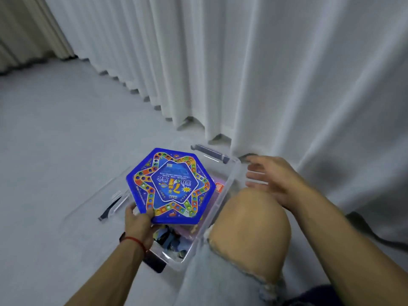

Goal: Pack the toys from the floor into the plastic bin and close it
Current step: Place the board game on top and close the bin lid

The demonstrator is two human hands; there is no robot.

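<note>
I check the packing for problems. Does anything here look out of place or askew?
The blue hexagonal game board, gripped by the left hand, hangs tilted over the clear plastic bin, not yet inside. Nothing looks spilled or damaged.

Most of the plastic bin [229, 180] is covered by the hexagonal game board [171, 186] and a knee [249, 226]; the right hand [271, 180] is blurred.

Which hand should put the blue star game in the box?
Left hand: it already grips the blue game board right above the open plastic bin. The right hand is open, beside the bin.
</note>
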